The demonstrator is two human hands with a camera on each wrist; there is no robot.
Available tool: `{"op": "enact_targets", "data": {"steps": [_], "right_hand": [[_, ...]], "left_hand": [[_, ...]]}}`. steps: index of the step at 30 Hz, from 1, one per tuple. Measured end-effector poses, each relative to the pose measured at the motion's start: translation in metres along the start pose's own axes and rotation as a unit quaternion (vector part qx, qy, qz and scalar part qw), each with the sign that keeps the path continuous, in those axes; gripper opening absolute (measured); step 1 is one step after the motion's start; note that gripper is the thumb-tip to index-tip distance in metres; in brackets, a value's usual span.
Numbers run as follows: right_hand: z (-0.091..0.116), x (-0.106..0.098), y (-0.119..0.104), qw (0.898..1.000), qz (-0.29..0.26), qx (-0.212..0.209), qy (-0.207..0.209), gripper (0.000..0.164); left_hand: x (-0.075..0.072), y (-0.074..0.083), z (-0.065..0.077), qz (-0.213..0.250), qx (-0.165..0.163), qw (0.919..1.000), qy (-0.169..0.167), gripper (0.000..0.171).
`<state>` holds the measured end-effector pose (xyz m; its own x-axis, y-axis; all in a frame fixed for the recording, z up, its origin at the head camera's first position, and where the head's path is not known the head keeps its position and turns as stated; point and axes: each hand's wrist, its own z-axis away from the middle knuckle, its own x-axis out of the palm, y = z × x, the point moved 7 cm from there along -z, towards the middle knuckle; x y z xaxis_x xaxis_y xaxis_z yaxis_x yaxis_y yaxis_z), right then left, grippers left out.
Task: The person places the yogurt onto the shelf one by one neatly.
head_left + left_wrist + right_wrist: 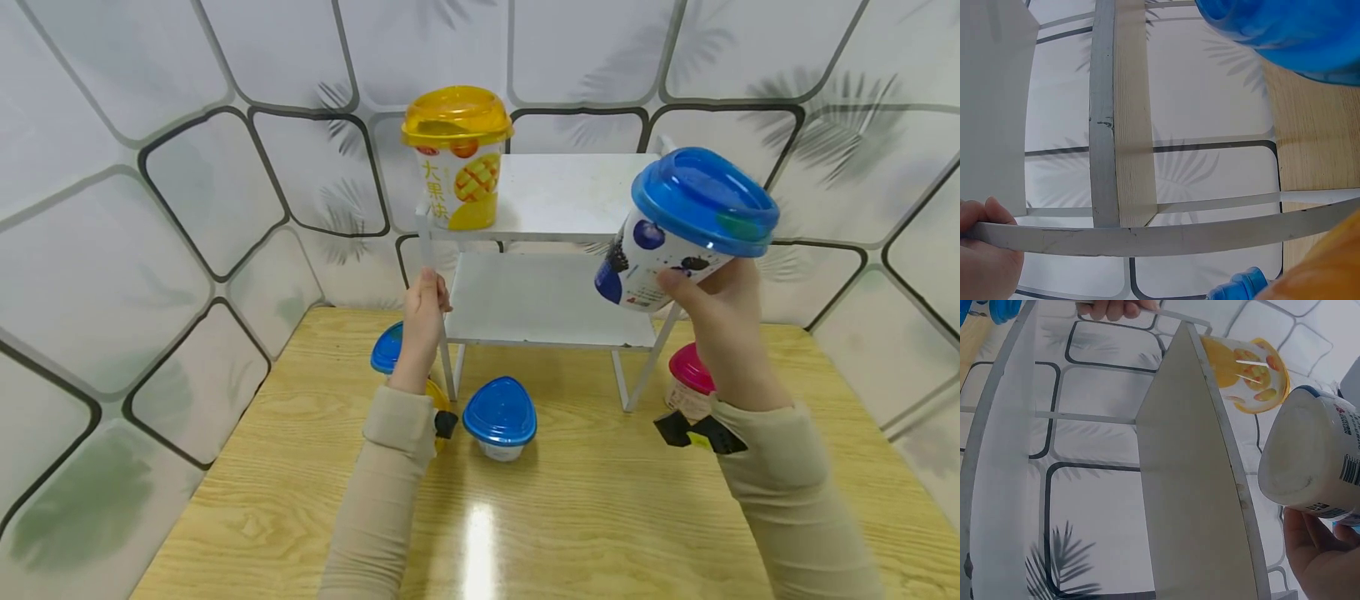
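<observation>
In the head view my right hand [727, 333] holds a blue-lidded fruit cup [660, 250] printed with blueberries, tilted and raised in front of the right end of the upper shelf [570, 192]. The right wrist view shows that cup's white base [1297, 453] above the fingers [1310, 540]. My left hand [423, 325] grips the left leg of the white two-tier rack; the left wrist view has the thumb and fingers around this metal bar [1147, 240]. On the upper shelf's left end a yellow-lidded fruit cup [457, 179] with mango pictures stands upright.
Before the rack, a blue-lidded cup [501, 417] stands on the wooden table [585, 500]. Another blue lid [386, 346] and a yellow one [437, 396] are partly hidden by my left arm. A pink-lidded cup [690, 375] sits beside the right leg. The lower shelf [551, 300] is white.
</observation>
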<state>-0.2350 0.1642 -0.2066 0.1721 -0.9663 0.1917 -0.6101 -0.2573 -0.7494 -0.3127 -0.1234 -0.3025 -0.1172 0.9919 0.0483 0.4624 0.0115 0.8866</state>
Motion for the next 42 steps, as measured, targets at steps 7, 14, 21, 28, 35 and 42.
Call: {"op": "enact_targets", "data": {"steps": [7,14,21,28,35,42], "right_hand": [[-0.013,-0.001,-0.009,1.000,0.005,0.002,0.010,0.056],[-0.027,0.003,-0.017,1.000,0.029,-0.001,0.012,0.056],[-0.042,0.010,-0.012,0.999,0.033,0.026,0.009,0.060],[-0.052,0.017,-0.003,0.999,0.039,0.031,-0.002,0.063],[-0.063,0.017,0.006,0.997,0.070,0.042,0.006,0.062],[-0.069,0.018,0.015,0.994,0.104,0.042,-0.007,0.070]], "left_hand": [[0.000,-0.001,-0.001,0.007,-0.012,0.9999,-0.009,0.038],[0.000,0.001,-0.002,0.003,-0.015,0.9999,-0.008,0.038],[-0.001,0.000,0.000,-0.003,-0.009,1.0000,-0.003,0.038],[0.001,0.000,0.001,0.004,-0.005,1.0000,-0.008,0.038],[0.000,-0.002,-0.001,0.012,-0.032,0.9993,-0.013,0.037],[0.000,0.000,0.000,0.010,-0.034,0.9993,-0.015,0.037]]}}
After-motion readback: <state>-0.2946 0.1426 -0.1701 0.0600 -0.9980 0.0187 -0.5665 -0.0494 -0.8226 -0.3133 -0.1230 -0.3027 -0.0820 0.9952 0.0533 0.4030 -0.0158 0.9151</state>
